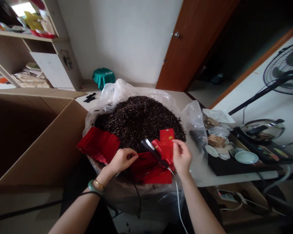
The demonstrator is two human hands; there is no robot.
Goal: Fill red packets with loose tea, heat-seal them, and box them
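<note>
Between the thumb and fingers of my right hand [182,157] is a small red packet [166,141], held upright by its right edge. My left hand [124,160], with a green bangle at the wrist, has its fingertips pinched together over the red packets lying in front of me; whatever is in them, if anything, is too small to make out. A big heap of dark dried tea leaves [141,117] fills the clear plastic bag behind both hands. Beside the right hand lies a black flat iron [154,152] on a white cord. Flat red packets [151,175] are spread below it.
A fanned stack of red packets [99,144] rests left of the heap. The large cardboard box [48,126] stands open at the left. On the right are a tea tray [246,169] with cups, a glass kettle [263,128] and a standing fan [286,70].
</note>
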